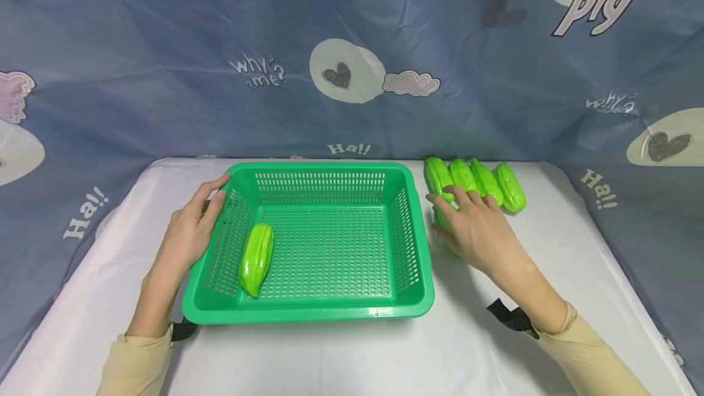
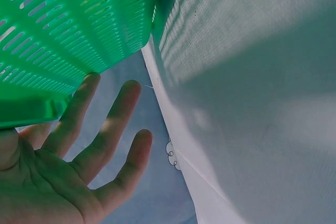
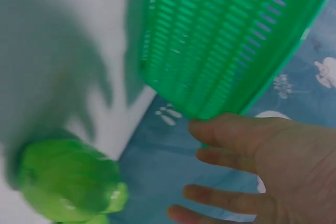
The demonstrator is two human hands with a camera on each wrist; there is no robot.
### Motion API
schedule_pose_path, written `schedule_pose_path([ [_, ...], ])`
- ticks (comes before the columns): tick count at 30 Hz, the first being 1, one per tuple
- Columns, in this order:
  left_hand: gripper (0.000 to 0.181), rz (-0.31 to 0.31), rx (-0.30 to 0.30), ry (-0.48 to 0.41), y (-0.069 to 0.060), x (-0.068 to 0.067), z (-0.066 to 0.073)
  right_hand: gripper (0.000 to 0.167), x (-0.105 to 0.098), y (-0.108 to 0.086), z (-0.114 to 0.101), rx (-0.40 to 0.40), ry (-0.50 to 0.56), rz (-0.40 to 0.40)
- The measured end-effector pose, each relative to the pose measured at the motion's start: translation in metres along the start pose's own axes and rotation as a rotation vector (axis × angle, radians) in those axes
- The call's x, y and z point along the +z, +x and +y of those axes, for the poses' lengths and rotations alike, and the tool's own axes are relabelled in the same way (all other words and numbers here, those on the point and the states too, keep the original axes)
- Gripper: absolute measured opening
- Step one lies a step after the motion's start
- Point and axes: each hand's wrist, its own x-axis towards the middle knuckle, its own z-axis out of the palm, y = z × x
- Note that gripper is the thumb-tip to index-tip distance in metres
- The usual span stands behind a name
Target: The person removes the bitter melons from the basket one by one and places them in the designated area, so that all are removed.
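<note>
A green plastic basket (image 1: 308, 311) stands on the white table with one ridged, bright-green gourd (image 1: 256, 260) lying along its left side. My left hand (image 1: 189, 231) touches the basket's left rim; in the left wrist view several of its fingers (image 2: 113, 124) are spread and fairly straight outside the wall. Right of the basket, my right hand (image 1: 477, 231) hovers with fingers apart, holding nothing. Partly hidden under it is another green gourd (image 1: 442, 220). In the right wrist view a blurred green gourd (image 3: 68, 179) sits apart from the fingertips.
Several more green gourds (image 1: 486, 182) lie side by side at the table's back right, beyond my right hand. Blue printed cloth (image 1: 352, 121) rises behind the table (image 1: 357, 359) and along its sides.
</note>
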Motion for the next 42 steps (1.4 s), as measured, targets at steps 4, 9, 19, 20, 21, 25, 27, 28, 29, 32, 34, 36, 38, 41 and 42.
schedule_pose_path([
  [4,0.056,-0.002,0.002,0.0,0.0,0.0,0.0,0.06,-0.012,0.006,-0.006,-0.019,0.019,0.049],
  [9,0.057,-0.005,0.0,-0.001,0.0,0.0,0.001,0.06,-0.029,0.015,-0.017,-0.051,0.028,0.109],
  [19,0.057,-0.01,-0.005,0.019,0.001,0.0,-0.001,0.054,-0.061,0.045,-0.049,-0.172,-0.031,0.196],
  [20,0.057,-0.008,-0.002,0.02,0.001,0.0,-0.001,0.054,-0.062,0.048,-0.052,-0.184,-0.039,0.192],
  [21,0.057,-0.007,0.001,0.022,0.001,0.0,-0.001,0.055,-0.062,0.051,-0.056,-0.195,-0.046,0.187],
  [25,0.057,-0.015,0.006,0.027,0.001,0.001,-0.001,0.057,-0.061,0.061,-0.067,-0.235,-0.065,0.175],
  [27,0.058,-0.017,0.009,0.029,0.002,0.0,0.0,0.058,-0.061,0.066,-0.072,-0.25,-0.07,0.18],
  [28,0.058,-0.019,0.012,0.031,0.002,0.0,0.0,0.057,-0.061,0.068,-0.074,-0.259,-0.067,0.184],
  [29,0.058,-0.019,0.013,0.033,0.002,-0.001,0.0,0.057,-0.06,0.07,-0.076,-0.268,-0.067,0.189],
  [32,0.057,-0.017,0.017,0.034,0.002,-0.001,0.001,0.057,-0.058,0.074,-0.081,-0.295,-0.055,0.195],
  [34,0.057,-0.017,0.015,0.037,0.002,-0.001,0.001,0.056,-0.057,0.077,-0.084,-0.313,-0.05,0.198],
  [36,0.057,-0.019,0.012,0.039,0.002,-0.001,0.001,0.055,-0.057,0.08,-0.086,-0.322,-0.045,0.202],
  [38,0.058,-0.021,0.01,0.039,0.001,-0.001,0.0,0.054,-0.057,0.083,-0.088,-0.328,-0.036,0.206],
  [41,0.058,-0.02,0.007,0.04,0.001,-0.001,0.0,0.052,-0.057,0.088,-0.093,-0.338,-0.018,0.21],
  [42,0.058,-0.021,0.004,0.04,0.001,-0.001,0.001,0.051,-0.057,0.089,-0.095,-0.342,-0.015,0.212],
])
